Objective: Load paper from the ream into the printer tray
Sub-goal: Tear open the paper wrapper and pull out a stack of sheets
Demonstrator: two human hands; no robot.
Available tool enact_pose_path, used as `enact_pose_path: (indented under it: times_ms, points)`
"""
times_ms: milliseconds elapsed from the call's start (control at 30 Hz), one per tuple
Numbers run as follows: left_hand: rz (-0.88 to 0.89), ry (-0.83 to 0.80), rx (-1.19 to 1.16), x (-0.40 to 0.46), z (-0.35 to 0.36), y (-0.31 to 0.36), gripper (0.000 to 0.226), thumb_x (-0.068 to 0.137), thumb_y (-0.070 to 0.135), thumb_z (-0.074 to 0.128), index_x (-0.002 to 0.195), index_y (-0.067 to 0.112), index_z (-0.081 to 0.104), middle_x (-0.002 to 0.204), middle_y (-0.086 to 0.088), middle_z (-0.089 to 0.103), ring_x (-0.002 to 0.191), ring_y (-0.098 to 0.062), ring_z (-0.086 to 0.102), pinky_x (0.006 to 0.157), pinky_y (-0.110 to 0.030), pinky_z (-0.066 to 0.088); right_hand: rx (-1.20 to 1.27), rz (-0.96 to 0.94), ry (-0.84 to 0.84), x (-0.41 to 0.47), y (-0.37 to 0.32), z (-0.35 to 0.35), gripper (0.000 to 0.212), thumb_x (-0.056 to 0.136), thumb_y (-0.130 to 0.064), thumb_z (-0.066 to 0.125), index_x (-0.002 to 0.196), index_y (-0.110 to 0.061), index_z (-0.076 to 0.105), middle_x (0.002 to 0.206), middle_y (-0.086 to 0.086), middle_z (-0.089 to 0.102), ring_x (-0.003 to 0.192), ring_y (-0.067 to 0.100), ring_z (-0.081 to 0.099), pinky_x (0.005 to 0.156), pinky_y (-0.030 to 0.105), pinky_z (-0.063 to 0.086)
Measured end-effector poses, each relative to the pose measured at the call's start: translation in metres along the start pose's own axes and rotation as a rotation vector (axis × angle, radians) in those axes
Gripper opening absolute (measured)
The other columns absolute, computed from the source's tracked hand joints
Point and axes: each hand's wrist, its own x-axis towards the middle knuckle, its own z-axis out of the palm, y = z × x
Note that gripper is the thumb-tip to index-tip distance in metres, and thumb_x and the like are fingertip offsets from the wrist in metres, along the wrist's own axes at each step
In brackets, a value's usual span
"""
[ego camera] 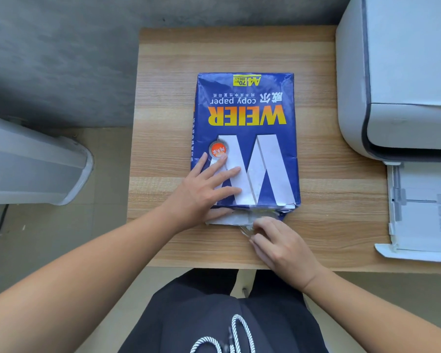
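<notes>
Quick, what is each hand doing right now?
Left hand: open, fingers spread, pressing flat on the blue-wrapped ream of copy paper.
Right hand: closed, pinching the clear tape strip at the ream's near end.

Printer [402, 72] and tray [423, 212] cut off right

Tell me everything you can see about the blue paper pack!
The blue paper pack lies flat on the wooden table, left of the printer. Its glossy wrapper shows yellow "WEIER" lettering, a big white W and an orange sticker, all upside down from here. The near end looks torn open. The left hand presses on top; the right hand pinches clear tape there.
</notes>
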Motion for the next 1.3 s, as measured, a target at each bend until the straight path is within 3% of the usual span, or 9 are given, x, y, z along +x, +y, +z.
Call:
enact_pose_path:
  times_ms: [200,400,533,600,733,900,1033,1133,1300]
  points:
    - [-0.05,0.072,-0.136,-0.004,-0.001,0.006,0.027,0.097,0.041,0.064,0.092,0.016,0.073,0.14,-0.005,0.066,0.144,-0.035,0.048,0.114,-0.07,0.031,0.032,0.134,-0.014,0.0,-0.013,0.005,0.016,0.094,-0.007,0.061,0.078,-0.006,0.061,0.094,0.011,0.063,0.087,0.029,0.061,0.077,0.036,0.053]
    - [-0.286,0.026,-0.471,0.0,-0.017,0.008,0.018,0.094,0.035,0.069,0.088,0.019,0.074,0.122,0.01,0.075,0.144,-0.02,0.049,0.124,-0.061,0.021,0.273,0.448,0.03,-0.004,-0.033,0.002,0.006,0.092,-0.01,0.065,0.093,-0.006,0.069,0.101,0.005,0.067,0.11,0.023,0.065,0.092,0.033,0.052]
    - [-0.39,0.031,-0.515,0.003,-0.028,0.013,0.007,0.094,0.029,0.071,0.096,0.023,0.073,0.107,0.014,0.076,0.13,-0.009,0.061,0.125,-0.056,0.023,0.653,0.986,0.295,0.008,-0.046,-0.006,0.019,0.092,-0.01,0.068,0.109,-0.017,0.065,0.106,-0.003,0.07,0.104,0.012,0.069,0.095,0.037,0.055]
    - [-0.402,0.07,-0.487,0.004,-0.03,0.017,0.006,0.095,0.027,0.07,0.097,0.022,0.071,0.101,0.013,0.074,0.111,-0.013,0.07,0.122,-0.055,0.029,0.72,1.094,0.462,0.022,-0.046,-0.013,0.033,0.092,-0.01,0.069,0.123,-0.019,0.06,0.111,-0.002,0.07,0.101,0.012,0.07,0.094,0.034,0.057]
    - [-0.425,0.14,-0.477,-0.003,-0.024,0.03,0.005,0.095,0.017,0.069,0.097,0.017,0.064,0.092,0.011,0.07,0.084,-0.022,0.065,0.117,-0.051,0.038,0.623,1.11,0.535,0.036,-0.045,-0.018,0.049,0.092,-0.013,0.07,0.139,-0.02,0.055,0.108,-0.001,0.065,0.092,0.015,0.069,0.083,0.024,0.057]
    - [-0.268,0.165,-0.302,0.003,-0.016,0.035,0.01,0.091,0.002,0.065,0.092,0.011,0.065,0.085,0.002,0.064,0.073,-0.024,0.058,0.099,-0.049,0.049,0.565,1.28,0.522,0.028,-0.041,-0.014,0.017,0.086,-0.015,0.075,0.097,-0.017,0.062,0.092,-0.002,0.066,0.076,0.013,0.068,0.079,0.044,0.058]
    - [-0.147,0.173,-0.163,0.008,-0.008,0.03,0.014,0.089,-0.002,0.059,0.09,0.01,0.067,0.095,-0.004,0.066,0.083,-0.028,0.062,0.106,-0.05,0.045,0.398,1.164,0.395,0.028,-0.043,-0.005,0.025,0.09,-0.022,0.07,0.115,-0.02,0.068,0.103,-0.008,0.055,0.085,0.017,0.061,0.075,0.038,0.055]
    - [-0.04,0.179,-0.134,0.015,-0.004,0.036,0.01,0.088,0.005,0.061,0.097,0.011,0.065,0.102,-0.003,0.067,0.092,-0.028,0.064,0.111,-0.049,0.043,0.221,1.152,0.365,0.032,-0.04,-0.005,0.027,0.089,-0.03,0.071,0.113,-0.019,0.064,0.106,-0.006,0.052,0.097,0.018,0.054,0.079,0.036,0.05]
    - [0.038,0.152,-0.095,0.037,0.003,0.038,0.022,0.093,0.029,0.066,0.107,0.013,0.072,0.116,-0.002,0.07,0.112,-0.026,0.065,0.115,-0.048,0.039,0.139,1.326,0.384,0.051,-0.025,-0.005,0.04,0.08,-0.035,0.076,0.109,-0.016,0.058,0.111,-0.001,0.048,0.103,0.025,0.053,0.084,0.042,0.05]
